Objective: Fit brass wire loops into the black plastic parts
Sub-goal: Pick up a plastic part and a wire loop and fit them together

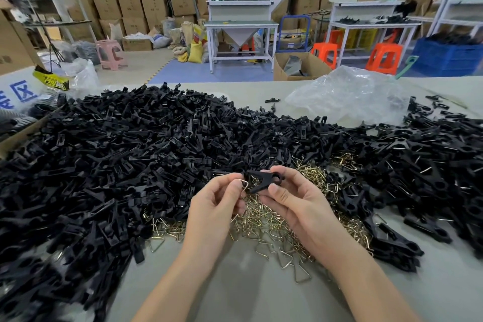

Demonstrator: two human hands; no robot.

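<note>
My right hand (292,198) pinches a black plastic part (264,180) between thumb and fingers, held above the table. My left hand (217,204) pinches a brass wire loop (245,187) whose bent end touches the left end of that part. Under both hands lies a heap of loose brass wire loops (271,225). A large pile of black plastic parts (125,154) covers the table to the left and behind, and a second spread of black parts with loops (431,165) lies to the right.
The grey table (251,290) has a bare patch between my forearms. A crumpled clear plastic bag (347,94) sits at the back right. A cardboard box edge (23,133) is at the far left. Workbenches, stools and stacked cartons stand beyond.
</note>
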